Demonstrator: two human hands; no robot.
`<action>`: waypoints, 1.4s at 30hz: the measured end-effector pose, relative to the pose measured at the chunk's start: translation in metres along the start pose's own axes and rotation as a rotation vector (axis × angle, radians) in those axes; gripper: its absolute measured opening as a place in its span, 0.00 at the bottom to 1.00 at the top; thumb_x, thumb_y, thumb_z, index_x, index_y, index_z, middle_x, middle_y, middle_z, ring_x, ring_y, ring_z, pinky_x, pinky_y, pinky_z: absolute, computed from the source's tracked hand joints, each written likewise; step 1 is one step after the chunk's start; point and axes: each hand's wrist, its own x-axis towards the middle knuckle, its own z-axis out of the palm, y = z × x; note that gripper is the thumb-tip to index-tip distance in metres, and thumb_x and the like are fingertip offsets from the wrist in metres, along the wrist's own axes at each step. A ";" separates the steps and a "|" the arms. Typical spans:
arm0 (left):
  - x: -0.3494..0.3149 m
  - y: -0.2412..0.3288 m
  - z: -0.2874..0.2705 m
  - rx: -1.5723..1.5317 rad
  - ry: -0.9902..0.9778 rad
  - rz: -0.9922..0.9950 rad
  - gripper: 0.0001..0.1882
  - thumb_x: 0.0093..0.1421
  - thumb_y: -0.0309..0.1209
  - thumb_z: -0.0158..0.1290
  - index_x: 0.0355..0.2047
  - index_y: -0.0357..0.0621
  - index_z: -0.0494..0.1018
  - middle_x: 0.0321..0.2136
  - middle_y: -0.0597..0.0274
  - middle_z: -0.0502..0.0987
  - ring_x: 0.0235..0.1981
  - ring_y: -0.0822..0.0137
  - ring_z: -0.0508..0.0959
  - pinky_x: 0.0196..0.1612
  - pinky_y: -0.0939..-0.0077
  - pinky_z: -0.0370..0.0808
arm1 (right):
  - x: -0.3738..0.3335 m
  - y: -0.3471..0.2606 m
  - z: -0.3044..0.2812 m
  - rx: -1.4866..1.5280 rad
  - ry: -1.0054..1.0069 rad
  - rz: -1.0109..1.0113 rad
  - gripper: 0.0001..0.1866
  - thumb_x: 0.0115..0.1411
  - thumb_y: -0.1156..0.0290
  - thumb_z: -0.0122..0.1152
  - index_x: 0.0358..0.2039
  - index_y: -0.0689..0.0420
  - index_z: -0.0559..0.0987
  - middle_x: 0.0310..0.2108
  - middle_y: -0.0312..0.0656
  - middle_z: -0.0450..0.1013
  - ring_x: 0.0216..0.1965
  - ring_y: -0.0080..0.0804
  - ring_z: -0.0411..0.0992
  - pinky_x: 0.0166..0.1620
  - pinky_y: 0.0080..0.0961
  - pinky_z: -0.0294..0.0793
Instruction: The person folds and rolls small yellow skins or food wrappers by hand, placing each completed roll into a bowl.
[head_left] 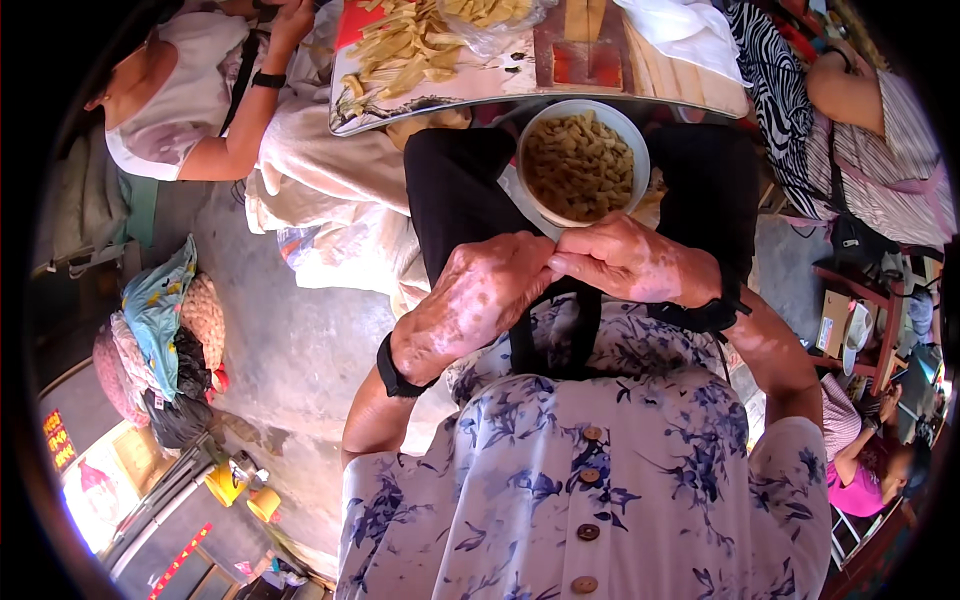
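My left hand (485, 285) and my right hand (635, 262) meet in front of my body, just on the near side of a white bowl (643, 165). Thumbs and fingers are pinched together on both hands, with the fingertips close to each other. Whatever lies between them is hidden or too small to make out. Many short, pale yellow-brown pieces (580, 165) fill much of the bowl, which sits between my knees. Beyond it, long pale yellow strips (410, 50) are heaped on the left part of a low table (490, 85).
A clear plastic bag (490, 25) with more strips and a white cloth (685, 40) lie on the table. One person (200, 90) sits at the left, another (880, 140) at the right. Bundled bags (165, 320) stand on the floor at left; a pale cloth (330, 170) hangs beside my left knee.
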 end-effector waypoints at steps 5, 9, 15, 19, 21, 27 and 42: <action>-0.022 -0.012 -0.006 -0.052 -0.030 0.148 0.05 0.56 0.25 0.52 0.27 0.35 0.71 0.19 0.53 0.69 0.20 0.52 0.71 0.23 0.65 0.68 | -0.006 -0.016 -0.003 0.007 -0.125 0.100 0.10 0.59 0.69 0.53 0.26 0.62 0.72 0.14 0.49 0.64 0.14 0.43 0.65 0.20 0.33 0.61; -0.034 0.000 -0.050 -0.365 -0.137 -0.192 0.09 0.58 0.25 0.51 0.22 0.35 0.65 0.14 0.59 0.65 0.17 0.63 0.70 0.20 0.70 0.64 | 0.001 -0.025 0.005 -0.014 -0.029 0.046 0.09 0.59 0.69 0.54 0.26 0.61 0.72 0.13 0.48 0.63 0.14 0.41 0.64 0.19 0.32 0.60; -0.050 0.002 -0.069 -1.576 0.526 0.061 0.12 0.64 0.32 0.43 0.25 0.39 0.66 0.13 0.72 0.59 0.14 0.81 0.54 0.15 0.86 0.51 | 0.056 -0.070 0.016 -0.004 0.306 -0.274 0.08 0.58 0.72 0.55 0.26 0.62 0.70 0.13 0.47 0.62 0.14 0.43 0.64 0.18 0.33 0.59; -0.044 0.014 -0.084 -1.935 0.497 0.326 0.15 0.66 0.36 0.38 0.28 0.40 0.68 0.14 0.73 0.58 0.15 0.80 0.56 0.18 0.88 0.54 | 0.080 -0.083 0.024 -0.041 0.364 -0.383 0.07 0.58 0.72 0.54 0.27 0.62 0.70 0.13 0.48 0.63 0.14 0.45 0.65 0.18 0.34 0.61; -0.037 0.024 -0.076 -1.598 0.760 0.247 0.15 0.66 0.36 0.39 0.30 0.39 0.69 0.14 0.72 0.60 0.15 0.81 0.56 0.17 0.88 0.54 | 0.081 -0.083 0.025 -0.124 0.392 -0.346 0.07 0.59 0.72 0.53 0.27 0.62 0.70 0.15 0.49 0.65 0.16 0.45 0.66 0.19 0.34 0.63; -0.019 0.023 -0.019 -0.369 0.622 0.036 0.12 0.59 0.22 0.47 0.44 0.31 0.70 0.43 0.51 0.74 0.29 0.71 0.75 0.31 0.83 0.71 | 0.051 -0.068 0.011 -0.066 0.303 -0.187 0.06 0.58 0.73 0.51 0.31 0.64 0.72 0.19 0.47 0.69 0.20 0.39 0.70 0.23 0.30 0.66; -0.012 0.013 0.023 0.124 0.521 0.203 0.09 0.48 0.18 0.57 0.32 0.33 0.73 0.34 0.51 0.75 0.29 0.56 0.78 0.30 0.72 0.76 | 0.006 -0.031 0.022 0.356 0.213 0.513 0.18 0.63 0.63 0.46 0.24 0.66 0.72 0.19 0.39 0.70 0.19 0.20 0.64 0.20 0.21 0.63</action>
